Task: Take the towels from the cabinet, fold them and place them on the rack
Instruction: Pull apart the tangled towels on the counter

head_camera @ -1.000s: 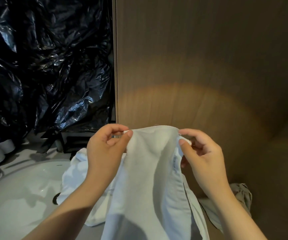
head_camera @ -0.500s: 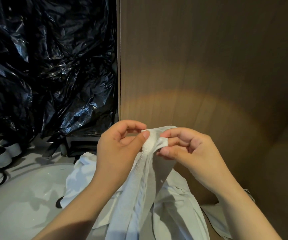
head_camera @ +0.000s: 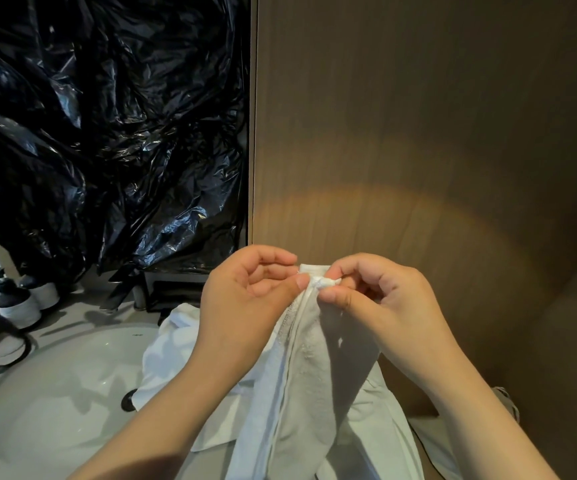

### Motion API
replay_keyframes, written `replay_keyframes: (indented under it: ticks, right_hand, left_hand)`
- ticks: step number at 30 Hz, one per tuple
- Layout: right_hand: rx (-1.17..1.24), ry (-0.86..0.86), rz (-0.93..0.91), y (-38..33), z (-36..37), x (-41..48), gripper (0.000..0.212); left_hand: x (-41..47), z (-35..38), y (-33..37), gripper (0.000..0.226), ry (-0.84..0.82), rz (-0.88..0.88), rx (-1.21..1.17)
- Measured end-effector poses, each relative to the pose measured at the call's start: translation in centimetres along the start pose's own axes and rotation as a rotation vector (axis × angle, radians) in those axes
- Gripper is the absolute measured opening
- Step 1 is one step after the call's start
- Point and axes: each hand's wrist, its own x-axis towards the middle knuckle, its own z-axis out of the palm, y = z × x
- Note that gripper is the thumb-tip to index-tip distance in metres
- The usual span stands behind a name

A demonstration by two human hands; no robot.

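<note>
White towel [head_camera: 309, 358]: it hangs lengthwise from both hands, in front of the wood panel [head_camera: 418, 133] and just right of the basin [head_camera: 55, 393]. Its two top corners meet at the pinch.
Left hand [head_camera: 245, 303]: the thumb and curled forefinger pinch the towel's top hem. The other fingers are curled in behind.
Right hand [head_camera: 380, 299]: the fingers are curled and nip a small bunched corner of the same towel, touching the left hand's pinch.
Step in hand: I judge this to be the first fold, with the towel doubled along its length and the corners being matched.
Next move: I think one hand needs to take both corners so the other can run down and catch the hanging end. The long edges need to stay level as this happens.
Rack: it is not in my view, so I cannot say where the towel goes.
Towels counted: one is held and a second towel [head_camera: 176, 344] lies crumpled over the basin's rim. A pale cloth [head_camera: 432, 441] at lower right may be a third, but I cannot tell.
Hands counted: two, both on the one towel.
Pump bottles [head_camera: 16, 299]: two stand together behind the basin.
Black plastic sheet [head_camera: 107, 133]: one, crumpled and covering the wall to the left.
</note>
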Motion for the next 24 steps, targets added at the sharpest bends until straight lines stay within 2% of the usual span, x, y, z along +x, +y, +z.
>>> replay_keyframes:
  ticks: [9, 15, 24]
  right_hand:
    - [0.020, 0.015, 0.010, -0.2, 0.0, -0.2, 0.005]
    - [-0.046, 0.064, -0.009, 0.0, -0.2, -0.1, 0.006]
    - [-0.014, 0.109, -0.049, -0.1, -0.2, 0.2, 0.008]
  left_hand:
    - [-0.8, 0.3, 0.3, 0.019, -0.005, -0.037, -0.008]
    - [-1.3, 0.1, 0.2, 0.029, -0.072, -0.084, -0.124]
    - [-1.7, -0.4, -0.1, 0.034, -0.166, 0.004, -0.127]
